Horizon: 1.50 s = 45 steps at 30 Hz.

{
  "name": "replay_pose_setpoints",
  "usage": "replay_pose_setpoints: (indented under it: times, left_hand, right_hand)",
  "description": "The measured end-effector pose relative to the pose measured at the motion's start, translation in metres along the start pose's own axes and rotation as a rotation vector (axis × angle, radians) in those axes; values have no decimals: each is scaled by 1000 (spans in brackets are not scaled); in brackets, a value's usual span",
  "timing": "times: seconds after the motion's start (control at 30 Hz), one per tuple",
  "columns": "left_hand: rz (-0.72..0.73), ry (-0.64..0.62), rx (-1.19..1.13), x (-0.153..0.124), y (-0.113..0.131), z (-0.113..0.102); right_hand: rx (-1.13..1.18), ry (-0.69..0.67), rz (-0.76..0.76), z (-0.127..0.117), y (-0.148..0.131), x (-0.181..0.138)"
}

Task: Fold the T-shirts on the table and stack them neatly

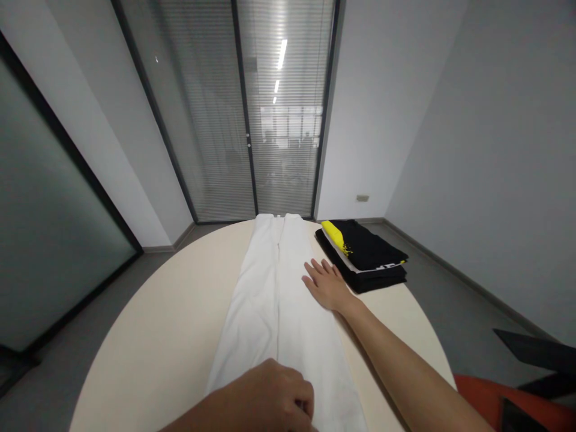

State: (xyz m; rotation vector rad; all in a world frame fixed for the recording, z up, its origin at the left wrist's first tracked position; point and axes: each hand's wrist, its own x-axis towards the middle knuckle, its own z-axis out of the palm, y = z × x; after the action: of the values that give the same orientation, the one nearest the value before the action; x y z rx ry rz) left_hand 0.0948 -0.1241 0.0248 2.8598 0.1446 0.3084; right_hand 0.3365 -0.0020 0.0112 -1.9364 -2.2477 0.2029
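A long white garment (252,306) lies lengthwise on the round table, with a seam-like line running down its middle and light wrinkles on its left half. My right hand (327,286) rests on its right edge, fingers spread and flat, holding nothing. Low in the picture, my left hand (274,393) is over the garment's near part with its fingers curled in. The fingertips reach the picture's lower edge, so what they pinch, if anything, is hidden. Just beyond my right hand sits a stack of folded black clothes (373,246) with yellow and white patches.
The round cream table (180,312) curves away on both sides. An orange chair seat (477,402) with black parts stands at the lower right. Behind the table are a glass partition with blinds (288,156) and a pale wall (373,120).
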Motion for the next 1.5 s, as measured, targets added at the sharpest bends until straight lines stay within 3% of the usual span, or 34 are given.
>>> replay_pose_setpoints:
  times: [0.3, 0.63, 0.97, 1.23, 1.5]
  left_hand:
    - [-65, -10, 21, 3, 8, -5]
    - [-309, 73, 237, 43, 34, 21]
    - [-161, 311, 534, 77, 38, 61]
    - [-23, 259, 517, 81, 43, 52]
    - [20, 324, 561, 80, 37, 76]
  right_hand:
    - [-89, 70, -11, -7, 3, -7]
    - [-103, 79, -48, -12, 1, -12]
    - [-99, 77, -49, -11, 4, -13]
    - [-69, 103, -46, -18, 4, -12]
    - [-78, 251, 196, -15, -7, -1]
